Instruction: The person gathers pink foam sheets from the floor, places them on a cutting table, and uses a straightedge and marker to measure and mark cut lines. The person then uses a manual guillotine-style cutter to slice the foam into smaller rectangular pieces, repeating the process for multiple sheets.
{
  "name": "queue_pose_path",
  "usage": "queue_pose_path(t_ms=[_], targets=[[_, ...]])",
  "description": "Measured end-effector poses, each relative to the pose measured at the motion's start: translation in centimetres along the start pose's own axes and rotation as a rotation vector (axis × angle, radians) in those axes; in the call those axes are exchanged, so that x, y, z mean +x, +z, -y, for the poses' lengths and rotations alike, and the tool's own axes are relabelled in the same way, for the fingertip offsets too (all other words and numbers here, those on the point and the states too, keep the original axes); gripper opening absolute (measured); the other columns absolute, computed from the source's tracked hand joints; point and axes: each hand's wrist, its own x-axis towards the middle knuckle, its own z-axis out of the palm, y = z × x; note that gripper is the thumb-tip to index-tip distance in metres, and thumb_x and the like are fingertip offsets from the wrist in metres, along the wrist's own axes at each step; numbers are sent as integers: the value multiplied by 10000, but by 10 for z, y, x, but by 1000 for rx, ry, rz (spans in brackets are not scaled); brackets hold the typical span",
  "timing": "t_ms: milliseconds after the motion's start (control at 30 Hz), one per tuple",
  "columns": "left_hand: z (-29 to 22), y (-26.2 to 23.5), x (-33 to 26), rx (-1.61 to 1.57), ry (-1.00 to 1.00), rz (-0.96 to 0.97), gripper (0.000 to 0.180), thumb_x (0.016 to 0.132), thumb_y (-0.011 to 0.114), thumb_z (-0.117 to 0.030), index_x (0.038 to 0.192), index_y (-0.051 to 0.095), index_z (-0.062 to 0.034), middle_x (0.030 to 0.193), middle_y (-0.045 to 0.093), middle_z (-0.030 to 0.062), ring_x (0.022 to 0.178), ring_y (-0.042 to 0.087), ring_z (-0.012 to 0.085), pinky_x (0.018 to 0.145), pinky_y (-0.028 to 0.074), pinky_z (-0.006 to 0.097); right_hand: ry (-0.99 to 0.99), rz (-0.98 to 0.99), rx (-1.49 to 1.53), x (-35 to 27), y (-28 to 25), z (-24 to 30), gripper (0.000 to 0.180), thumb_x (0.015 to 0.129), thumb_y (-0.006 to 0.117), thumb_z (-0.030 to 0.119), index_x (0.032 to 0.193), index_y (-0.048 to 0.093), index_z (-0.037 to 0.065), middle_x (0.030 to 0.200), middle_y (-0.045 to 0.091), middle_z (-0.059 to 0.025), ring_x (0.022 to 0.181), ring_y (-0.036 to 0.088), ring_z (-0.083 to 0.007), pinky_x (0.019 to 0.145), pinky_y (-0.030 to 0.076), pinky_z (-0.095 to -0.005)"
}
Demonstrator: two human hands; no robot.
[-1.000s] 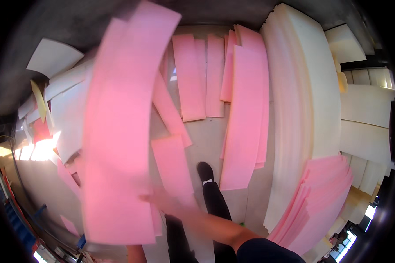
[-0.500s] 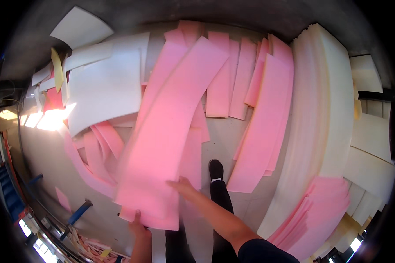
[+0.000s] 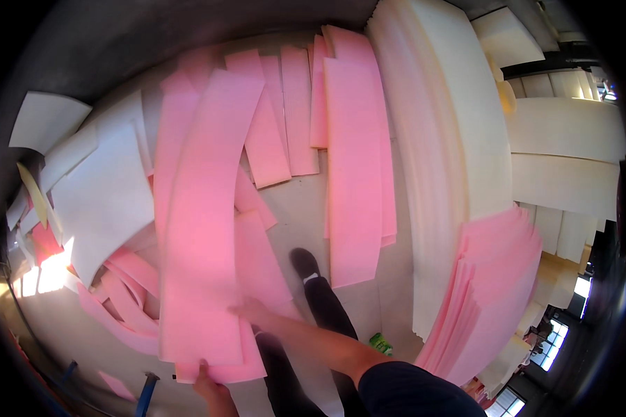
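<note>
Lying lengthwise in front of the person, an upper pink sheet (image 3: pixel 205 222) was overlapped on a lower pink sheet (image 3: pixel 250 365), whose near end was left showing beyond it. The near edge of the lower sheet was pinched by the left hand (image 3: pixel 207 388); the thumb was laid on top, close to the upper sheet's near edge, while the other fingers were hidden beneath. The right hand (image 3: pixel 252 311) was placed at the right edge of the upper sheet, toward its near end; it was blurred, and whether the edge was gripped or only touched could not be told. Farther right, more pink strips (image 3: pixel 358 167) were laid on the floor (image 3: pixel 306 208), and a dark shoe (image 3: pixel 304 263) was seen near their lower end. A tall stack of cream sheets (image 3: pixel 490 132) was stood beside these strips, with a pile of pink pieces (image 3: pixel 497 285) set at its near end. A green packet (image 3: pixel 380 343) was seen near the right forearm. On the left, white sheets (image 3: pixel 108 201) were spread, partly covering curved pink strips (image 3: pixel 126 299).
</note>
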Motion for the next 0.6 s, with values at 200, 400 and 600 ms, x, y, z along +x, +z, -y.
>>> queue_pose_path(t_ms=[200,400,600], targets=[[5,-2,13,13,57,-122,529,803,633,43,1294,437,28,1238,529,126,1113,529,256,979,448,386,7,-587,-689,20,-116,14,673,702,736,470,1157,539,14,1007,646,-197,915,641,-332,769,513,-415],[41,-17,49,33,55,-104,535,794,665,-1,1280,441,1,1193,540,101,1099,531,247,969,448,389,136,-1270,-1068,101,-339,22,1106,703,740,527,1447,148,-39,1502,200,-227,1319,307,-458,1034,387,-493],[51,-26,63,-11,-14,-174,530,797,658,-15,1278,437,-11,1192,541,101,1115,528,259,968,450,403,307,-1280,-1045,131,-373,62,1070,740,731,454,1450,105,-45,1502,153,-266,1280,338,-514,945,471,-494]])
